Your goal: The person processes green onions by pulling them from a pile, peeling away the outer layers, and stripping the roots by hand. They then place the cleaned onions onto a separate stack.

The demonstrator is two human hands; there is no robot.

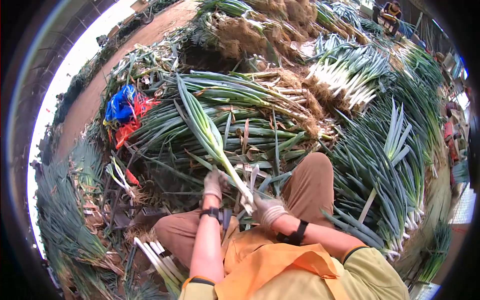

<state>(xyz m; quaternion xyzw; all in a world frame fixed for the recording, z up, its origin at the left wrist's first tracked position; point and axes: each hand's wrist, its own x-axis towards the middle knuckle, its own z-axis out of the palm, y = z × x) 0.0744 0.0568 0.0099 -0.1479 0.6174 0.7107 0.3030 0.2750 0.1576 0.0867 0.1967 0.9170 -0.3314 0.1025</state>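
A large green onion [212, 137] slants across the middle, leaves pointing up and away, its pale root end low between my hands. My left hand [215, 184], in a light glove, is closed at the white stalk from the left. Beside the root end is my gloved right hand [270, 210], its fingers curled. A pale, blade-shaped piece [254, 175] sticks up from the right fingers; I cannot tell whether it is a knife or a peeled leaf. Just beyond my hands lies a heap of untrimmed green onions [250, 112] with brown roots.
Bundled green onions with white stalks [350, 72] lie at the back right, and more cleaned ones [385, 185] lie by my right knee. Blue netting [120, 104] with red ties hangs at the left. Another person [391, 15] sits at the far right.
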